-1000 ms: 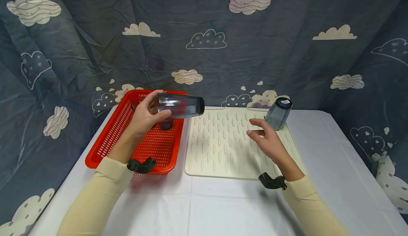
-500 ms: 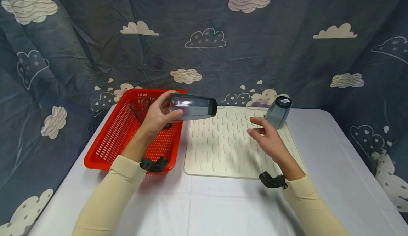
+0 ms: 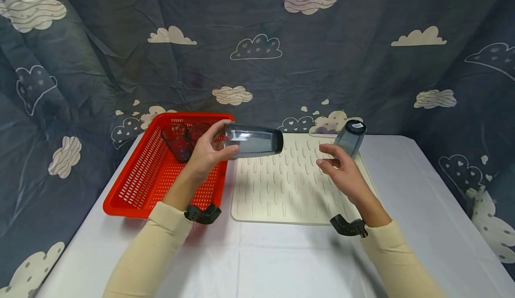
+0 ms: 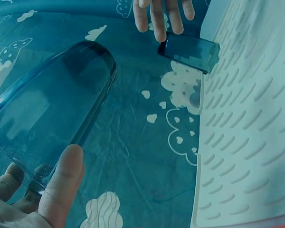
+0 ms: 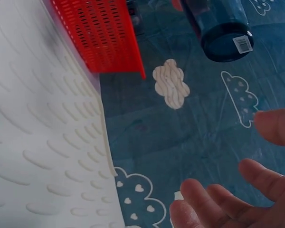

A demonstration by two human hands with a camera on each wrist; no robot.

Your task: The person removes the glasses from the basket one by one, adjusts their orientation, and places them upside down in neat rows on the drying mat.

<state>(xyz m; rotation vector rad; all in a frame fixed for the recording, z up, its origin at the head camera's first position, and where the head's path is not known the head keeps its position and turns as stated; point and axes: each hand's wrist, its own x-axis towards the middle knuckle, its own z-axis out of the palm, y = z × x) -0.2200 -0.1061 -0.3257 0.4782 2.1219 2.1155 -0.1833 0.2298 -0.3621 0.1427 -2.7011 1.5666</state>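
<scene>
My left hand (image 3: 209,153) grips a smoky blue drinking glass (image 3: 255,141) near its open end, fingers on one side and thumb on the other. The glass lies sideways in the air, its dark base toward the right, over the left part of a cream drying mat (image 3: 277,190). A barcode sticker shows on that base in the right wrist view. My right hand (image 3: 342,168) hovers over the mat's right side with relaxed fingers and nothing in them. Just behind it a second glass (image 3: 351,137) stands upside down on the mat's far right corner.
A red perforated basket (image 3: 134,190) stands left of the mat, with two glasses, one (image 3: 177,141) at its far left and another (image 3: 198,132) beside it. A dark cloud-print cloth (image 3: 257,79) hangs behind the white-covered table (image 3: 273,262).
My left hand has carried the glass rightward, from above the basket to above the mat. The right hand has barely shifted. Glasses in the basket are less hidden now.
</scene>
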